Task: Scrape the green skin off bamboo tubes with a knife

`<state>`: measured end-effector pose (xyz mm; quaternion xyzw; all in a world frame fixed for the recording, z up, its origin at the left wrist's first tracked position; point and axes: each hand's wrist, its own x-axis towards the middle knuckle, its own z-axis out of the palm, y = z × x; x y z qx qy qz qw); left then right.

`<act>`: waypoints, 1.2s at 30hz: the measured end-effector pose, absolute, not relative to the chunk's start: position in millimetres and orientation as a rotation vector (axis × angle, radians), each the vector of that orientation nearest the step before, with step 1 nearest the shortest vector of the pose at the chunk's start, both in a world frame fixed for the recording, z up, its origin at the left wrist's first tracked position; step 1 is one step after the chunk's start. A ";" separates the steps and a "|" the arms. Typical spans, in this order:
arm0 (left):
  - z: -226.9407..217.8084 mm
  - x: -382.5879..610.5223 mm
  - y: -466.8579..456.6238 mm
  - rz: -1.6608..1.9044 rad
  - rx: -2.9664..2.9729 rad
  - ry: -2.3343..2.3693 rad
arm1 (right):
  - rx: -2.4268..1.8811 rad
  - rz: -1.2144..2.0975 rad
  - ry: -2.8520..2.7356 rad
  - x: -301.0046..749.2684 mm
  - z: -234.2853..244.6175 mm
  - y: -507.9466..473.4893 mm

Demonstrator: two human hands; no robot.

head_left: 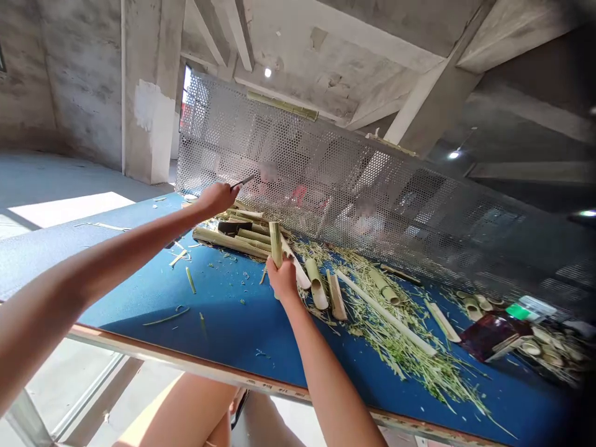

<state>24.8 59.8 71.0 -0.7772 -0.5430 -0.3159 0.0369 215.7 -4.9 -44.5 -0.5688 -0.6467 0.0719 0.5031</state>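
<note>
My left hand is raised over the far side of the table, its fingers closed around a thin tool that looks like a knife; the blade points up and to the right. Nearer to me, my right hand grips the lower part of an upright bamboo piece. The tool and this piece are apart. Behind them lies a pile of bamboo lengths with a dark, flat-looking object on it. Right of my right hand are a hollow bamboo tube and a split bamboo piece.
A blue tabletop carries scattered shavings and a long bamboo strip. On the right lies a dark bottle with a green-and-clear top. A perforated metal screen stands along the back edge, with blurred people behind it.
</note>
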 end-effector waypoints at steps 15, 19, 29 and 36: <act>23.4 31.7 5.4 -0.643 -2.555 -1.157 | -1.251 0.608 -1.371 221.5 -43.5 -5.4; 10.4 39.3 10.0 -0.563 -2.571 -1.064 | -1.344 0.415 -1.416 224.0 -43.3 -3.5; 63.1 38.7 59.2 -0.727 -2.236 -1.612 | -1.461 0.071 -1.575 220.2 -38.4 -6.5; 77.4 28.6 41.4 -0.811 -2.229 -1.508 | -1.348 0.423 -1.404 224.6 -42.3 -2.2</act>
